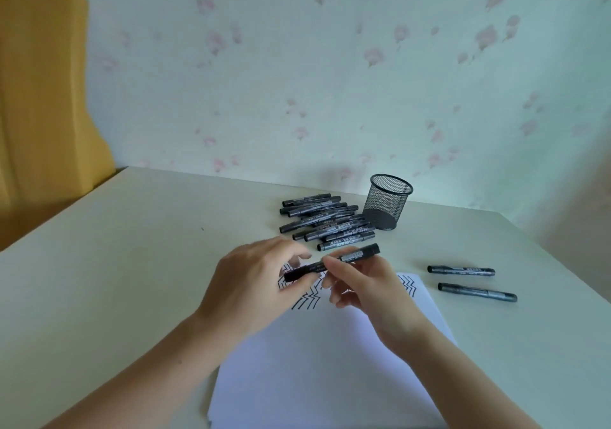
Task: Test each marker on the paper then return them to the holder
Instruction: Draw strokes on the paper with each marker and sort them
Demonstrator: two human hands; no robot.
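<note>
A black marker (358, 255) is held level above the white paper (317, 372) by both my hands. My left hand (254, 283) grips its left, capped end between fingers and thumb. My right hand (363, 283) pinches the barrel near the middle. Black zigzag lines (305, 299) mark the far end of the paper, partly hidden by my hands. A pile of several black markers (325, 221) lies behind my hands. The black mesh holder (386, 202) stands upright to the right of the pile, and no marker shows in it.
Two more markers lie apart on the cream table (115, 263) to the right of the paper, one (461, 270) farther, one (477, 292) nearer. A floral wall rises behind the table. A yellow chair back (43, 97) stands at the far left.
</note>
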